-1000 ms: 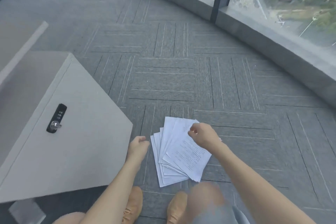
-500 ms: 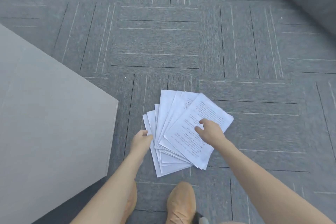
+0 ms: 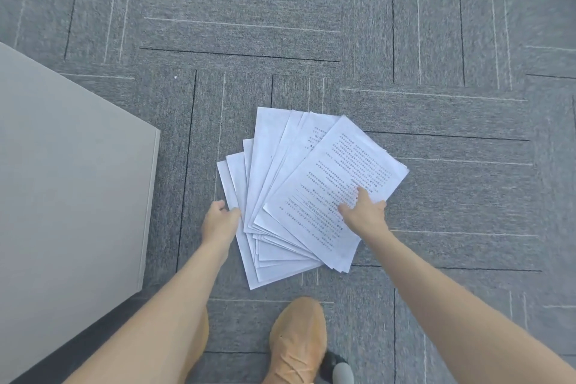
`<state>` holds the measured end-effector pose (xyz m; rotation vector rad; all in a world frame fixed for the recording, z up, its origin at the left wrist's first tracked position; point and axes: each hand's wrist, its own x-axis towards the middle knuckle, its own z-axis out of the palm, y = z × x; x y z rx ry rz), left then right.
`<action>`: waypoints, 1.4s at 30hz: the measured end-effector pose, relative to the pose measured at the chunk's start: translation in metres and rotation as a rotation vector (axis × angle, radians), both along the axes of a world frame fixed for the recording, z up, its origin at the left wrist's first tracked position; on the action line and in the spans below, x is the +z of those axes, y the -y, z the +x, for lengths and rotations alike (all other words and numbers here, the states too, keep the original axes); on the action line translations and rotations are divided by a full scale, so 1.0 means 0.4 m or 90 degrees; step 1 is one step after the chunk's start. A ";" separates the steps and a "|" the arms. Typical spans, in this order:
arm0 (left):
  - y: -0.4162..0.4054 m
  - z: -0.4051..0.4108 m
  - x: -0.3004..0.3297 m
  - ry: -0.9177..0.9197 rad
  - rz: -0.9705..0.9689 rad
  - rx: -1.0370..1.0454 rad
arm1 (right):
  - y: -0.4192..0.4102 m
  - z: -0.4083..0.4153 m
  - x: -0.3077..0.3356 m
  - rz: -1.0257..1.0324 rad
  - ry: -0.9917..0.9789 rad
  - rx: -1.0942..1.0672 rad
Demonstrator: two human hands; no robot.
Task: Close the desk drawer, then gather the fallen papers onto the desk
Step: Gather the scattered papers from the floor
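Fingers (image 3: pixel 358 195) of the right hand (image 3: pixel 366 213) press spread and flat on the printed top sheet, holding nothing, while the left hand (image 3: pixel 219 221) curls loosely against the left edge of the papers (image 3: pixel 299 193), its fingertips touching the outermost sheets without a clear pinch; whether it grips any sheet yet I cannot tell

Largest first: the grey carpet (image 3: pixel 311 25) now fills nearly the whole view, where a second ago a window wall and ledge showed beyond it. The head has dipped toward the floor. The pale cabinet (image 3: pixel 71 181), left of the papers and apart from them, has lost its lock from view and shows only a plain face, so the drawer's state cannot be read here; no open drawer is visible, and I judge the closing step done. No desk top is in sight

The papers lie fanned on the carpet, right of the cabinet and just beyond a tan shoe (image 3: pixel 296 343). Both hands have come down onto them since a second ago, one at each side, which I take as the start of squaring the fan into one stack

As for containers, the cabinet is the only one, and its contents are hidden
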<state>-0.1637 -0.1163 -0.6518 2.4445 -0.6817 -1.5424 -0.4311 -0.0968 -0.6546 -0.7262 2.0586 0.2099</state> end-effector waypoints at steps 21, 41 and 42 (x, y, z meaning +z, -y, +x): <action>-0.008 -0.037 -0.051 -0.172 -0.021 0.044 | -0.008 0.055 -0.041 -0.124 0.112 0.139; -0.003 -0.071 0.106 -0.249 -0.043 0.058 | 0.040 -0.015 0.088 -0.116 0.231 -0.136; 0.004 -0.067 0.132 -0.260 -0.043 0.051 | 0.045 -0.017 0.113 -0.098 0.228 -0.172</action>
